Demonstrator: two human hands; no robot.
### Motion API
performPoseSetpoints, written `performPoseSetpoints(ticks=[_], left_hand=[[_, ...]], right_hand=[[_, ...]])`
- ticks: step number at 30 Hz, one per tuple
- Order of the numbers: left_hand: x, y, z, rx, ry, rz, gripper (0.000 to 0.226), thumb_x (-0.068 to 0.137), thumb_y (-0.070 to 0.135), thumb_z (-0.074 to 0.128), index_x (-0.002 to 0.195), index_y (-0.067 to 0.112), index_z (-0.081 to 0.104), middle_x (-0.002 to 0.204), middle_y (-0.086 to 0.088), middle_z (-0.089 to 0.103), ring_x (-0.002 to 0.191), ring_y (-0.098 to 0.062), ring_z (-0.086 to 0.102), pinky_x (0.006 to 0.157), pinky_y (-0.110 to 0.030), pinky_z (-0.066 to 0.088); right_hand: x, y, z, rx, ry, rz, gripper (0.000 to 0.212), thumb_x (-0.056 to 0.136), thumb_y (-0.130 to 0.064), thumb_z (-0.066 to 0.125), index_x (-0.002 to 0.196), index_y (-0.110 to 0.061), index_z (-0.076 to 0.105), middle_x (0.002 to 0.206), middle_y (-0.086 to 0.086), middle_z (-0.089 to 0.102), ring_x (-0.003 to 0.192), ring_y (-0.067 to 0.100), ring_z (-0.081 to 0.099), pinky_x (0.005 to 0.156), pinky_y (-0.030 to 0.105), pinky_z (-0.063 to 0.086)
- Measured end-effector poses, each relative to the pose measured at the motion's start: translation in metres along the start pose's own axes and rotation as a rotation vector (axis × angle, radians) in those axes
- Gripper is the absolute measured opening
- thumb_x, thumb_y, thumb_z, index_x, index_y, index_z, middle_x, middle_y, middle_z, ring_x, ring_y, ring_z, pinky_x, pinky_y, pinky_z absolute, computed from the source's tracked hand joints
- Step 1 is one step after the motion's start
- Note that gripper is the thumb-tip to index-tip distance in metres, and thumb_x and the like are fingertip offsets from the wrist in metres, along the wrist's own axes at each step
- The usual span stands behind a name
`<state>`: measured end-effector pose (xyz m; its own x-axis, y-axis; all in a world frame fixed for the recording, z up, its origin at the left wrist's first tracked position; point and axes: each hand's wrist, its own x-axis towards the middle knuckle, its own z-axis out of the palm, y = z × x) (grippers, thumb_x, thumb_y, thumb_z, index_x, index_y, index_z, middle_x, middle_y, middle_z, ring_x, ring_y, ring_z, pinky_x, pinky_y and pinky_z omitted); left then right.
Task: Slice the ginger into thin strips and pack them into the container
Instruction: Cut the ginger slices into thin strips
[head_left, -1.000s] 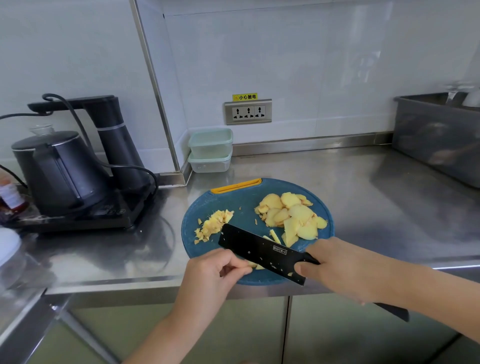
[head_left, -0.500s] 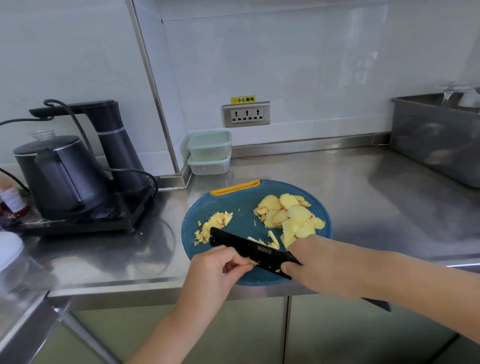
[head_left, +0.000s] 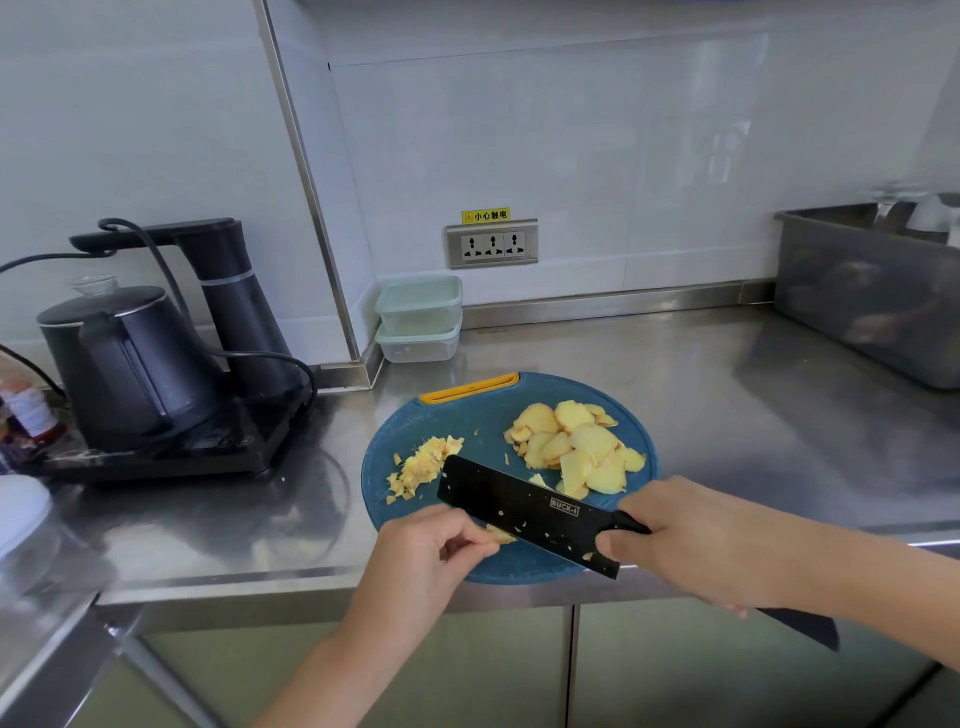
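Note:
A round blue cutting board (head_left: 483, 415) lies at the counter's front edge. On its right side sits a pile of pale yellow ginger slices (head_left: 571, 447); on its left, a small heap of cut ginger strips (head_left: 421, 465). My right hand (head_left: 691, 540) grips the handle of a black cleaver (head_left: 524, 512), whose blade stands slanted across the board's near side. My left hand (head_left: 426, 561) pinches a small ginger piece (head_left: 500, 535) against the blade's left face. Two stacked clear containers with pale green lids (head_left: 418, 318) stand in the back corner.
A black kettle (head_left: 124, 358) on a black base with a water tower (head_left: 234, 306) fills the left counter. A grey metal tub (head_left: 872, 291) stands at the far right. A wall socket (head_left: 492, 243) sits behind the board. Steel cabinet doors hang below the counter.
The cleaver dropped low onto the ginger half a second ago and now stands higher again. My left hand stays at the blade with the ginger piece.

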<state>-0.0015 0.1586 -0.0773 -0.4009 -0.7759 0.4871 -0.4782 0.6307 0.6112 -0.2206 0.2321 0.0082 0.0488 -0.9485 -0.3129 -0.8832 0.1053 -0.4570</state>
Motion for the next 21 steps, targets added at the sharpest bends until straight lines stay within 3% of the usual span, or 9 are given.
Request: performPoseSetpoints(ticks=[5,10,16,21], left_hand=[[-0.0002,-0.0001,0.0007,-0.034,0.009,-0.028,0.014,0.070,0.013,0.081,0.070,0.025,0.073,0.067,0.019,0.065,0.065,0.003,0.058,0.057,-0.005,0.041],[0.0001,0.0003,0.0016,-0.042,-0.001,-0.054,0.014,0.070,0.012,0.082,0.068,0.023,0.073,0.067,0.017,0.066,0.064,0.003,0.058,0.057,-0.005,0.041],[0.0011,0.0023,0.0013,-0.044,-0.012,-0.081,0.015,0.071,0.010,0.081,0.067,0.022,0.073,0.067,0.015,0.067,0.062,0.003,0.057,0.057,-0.005,0.039],[0.0007,0.0040,0.0011,-0.030,-0.020,-0.096,0.014,0.071,0.011,0.081,0.067,0.022,0.073,0.066,0.015,0.066,0.062,0.004,0.057,0.056,-0.006,0.040]], right_hand=[[0.0012,-0.0007,0.0017,-0.043,-0.024,-0.024,0.031,0.099,-0.036,0.045,0.079,-0.013,0.051,0.062,-0.003,0.044,0.032,0.003,0.040,0.037,0.013,0.031],[0.0062,0.0039,0.0068,-0.055,-0.010,-0.030,0.031,0.098,-0.037,0.045,0.075,-0.018,0.048,0.066,-0.003,0.047,0.050,0.006,0.039,0.049,0.018,0.033],[0.0048,0.0010,0.0025,-0.066,-0.051,-0.028,0.030,0.100,-0.034,0.043,0.081,-0.011,0.050,0.061,-0.002,0.042,0.032,0.005,0.038,0.037,0.015,0.031],[0.0082,-0.0017,0.0029,-0.122,-0.050,-0.022,0.033,0.100,-0.035,0.043,0.076,-0.013,0.048,0.061,-0.002,0.044,0.031,0.005,0.039,0.036,0.014,0.030]])
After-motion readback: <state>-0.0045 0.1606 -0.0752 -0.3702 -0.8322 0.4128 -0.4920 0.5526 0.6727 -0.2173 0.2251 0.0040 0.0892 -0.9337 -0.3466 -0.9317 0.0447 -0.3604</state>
